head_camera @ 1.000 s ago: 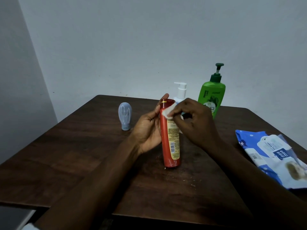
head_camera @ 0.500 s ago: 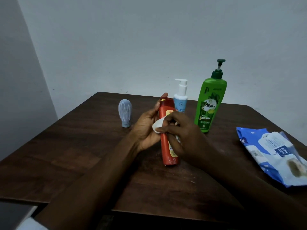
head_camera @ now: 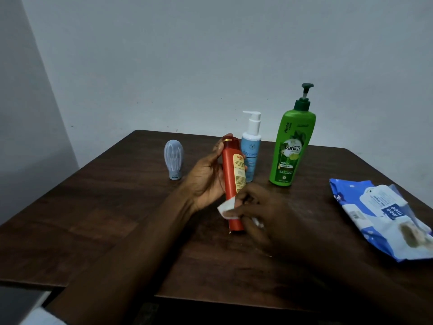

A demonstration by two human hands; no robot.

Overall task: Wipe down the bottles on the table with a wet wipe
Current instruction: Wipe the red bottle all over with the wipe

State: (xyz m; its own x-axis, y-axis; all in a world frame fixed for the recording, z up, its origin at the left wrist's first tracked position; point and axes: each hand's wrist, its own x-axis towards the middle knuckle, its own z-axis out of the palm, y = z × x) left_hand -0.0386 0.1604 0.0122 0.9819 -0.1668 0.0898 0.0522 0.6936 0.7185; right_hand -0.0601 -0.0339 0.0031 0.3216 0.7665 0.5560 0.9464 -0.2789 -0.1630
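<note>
A tall red bottle [head_camera: 230, 174] with a yellow label stands upright on the dark wooden table [head_camera: 117, 219]. My left hand [head_camera: 206, 177] grips its upper part from the left. My right hand [head_camera: 257, 212] presses a folded white wet wipe [head_camera: 226, 208] against the bottle's lower part. Behind the red bottle stands a light blue pump bottle [head_camera: 251, 146]. To its right is a big green pump bottle [head_camera: 291, 146]. A small grey-blue bulb-shaped bottle [head_camera: 174, 159] stands at the left.
A blue and white pack of wet wipes [head_camera: 384, 219] lies flat near the table's right edge. A pale wall runs close behind the table and along the left side. The table's front edge is close to my body.
My right hand has slid the wipe down the red bottle from near its cap to its lower part. The left hand keeps its hold on the bottle.
</note>
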